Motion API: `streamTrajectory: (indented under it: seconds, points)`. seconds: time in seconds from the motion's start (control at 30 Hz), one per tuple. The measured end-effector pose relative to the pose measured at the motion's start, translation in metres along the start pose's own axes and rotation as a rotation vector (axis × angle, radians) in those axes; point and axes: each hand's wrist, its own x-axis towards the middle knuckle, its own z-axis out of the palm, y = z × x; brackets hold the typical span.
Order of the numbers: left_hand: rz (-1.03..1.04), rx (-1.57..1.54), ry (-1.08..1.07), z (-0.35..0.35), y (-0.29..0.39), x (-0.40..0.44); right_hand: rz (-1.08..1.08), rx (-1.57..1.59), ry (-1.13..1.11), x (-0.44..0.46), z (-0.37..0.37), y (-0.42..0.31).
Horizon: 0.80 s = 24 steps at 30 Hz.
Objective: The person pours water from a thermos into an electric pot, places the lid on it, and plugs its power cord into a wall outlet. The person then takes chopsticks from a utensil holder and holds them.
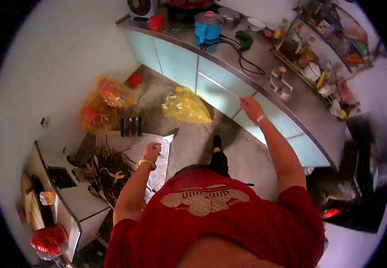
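Observation:
My right hand [250, 108] reaches out to the front of the counter, its fingers closed at the upper corner of a pale cabinet door [216, 94]. A light strip runs along the door's top edge up to these fingers. My left hand [152, 152] hangs with loosely curled fingers and nothing visible in it. Below it lies a whitish sheet [163, 161] on the floor, beside a pile of dry twigs [108, 172]. A yellow plastic bag [186, 106] rests on the floor in front of the cabinets.
On the steel counter [303, 105] stand a blue electric pot [208, 27], a black cord [242, 56], a green vegetable [244, 41] and a glass jar [279, 82]. Filled yellow bags [99, 114] and a small dark rack [131, 127] are at the left wall. A glow [332, 213] shows at lower right.

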Motion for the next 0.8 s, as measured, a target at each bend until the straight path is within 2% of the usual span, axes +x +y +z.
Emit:
streamTrajectory:
  seconds: [0.03,0.07,0.13,0.2,0.3,0.4,0.5,0.53,0.57,0.6,0.63,0.67,0.73,0.77,0.8]
  points:
    - [-0.092,-0.046,-0.032,0.007,-0.001,0.006,-0.038,-0.022,-0.031,0.042,0.0,0.003]
    - [-0.145,0.053,0.001,0.015,0.015,0.006,-0.074,-0.04,-0.061,0.087,0.001,0.008]
    - [-0.243,-0.033,0.047,0.028,0.006,0.007,-0.348,-0.143,0.03,0.175,0.017,0.032]
    - [-0.369,-0.137,0.123,0.043,0.006,0.01,-0.346,-0.223,0.022,0.248,0.029,0.038]
    - [-0.553,-0.265,0.191,0.063,0.041,0.017,-0.349,-0.308,-0.015,0.333,0.05,0.045]
    - [-0.495,-0.284,0.263,0.083,0.064,0.049,-0.365,-0.41,-0.136,0.386,0.067,0.053]
    - [-0.315,-0.011,0.234,0.085,0.103,0.11,-0.363,-0.49,-0.237,0.4,0.074,0.054]
    - [-0.213,0.119,0.237,0.084,0.124,0.136,-0.442,-0.524,-0.231,0.403,0.072,0.051]
    - [-0.167,0.038,0.195,0.082,0.154,0.166,-0.442,-0.525,-0.242,0.403,0.066,0.049]
    - [-0.083,0.274,0.18,0.081,0.208,0.19,-0.491,-0.569,-0.265,0.399,0.059,0.047]
    - [0.021,0.18,0.223,0.085,0.236,0.217,-0.54,-0.613,-0.284,0.393,0.054,0.046]
    - [0.139,0.131,0.188,0.087,0.257,0.25,-0.568,-0.542,-0.268,0.388,0.052,0.05]
    - [0.239,0.076,0.142,0.096,0.303,0.314,-0.638,-0.282,-0.153,0.368,0.036,0.057]
    - [0.315,0.146,0.146,0.102,0.331,0.339,-0.633,-0.297,-0.156,0.356,0.021,0.053]
    - [0.391,0.21,0.151,0.108,0.351,0.364,-0.613,-0.18,-0.083,0.341,0.001,0.044]
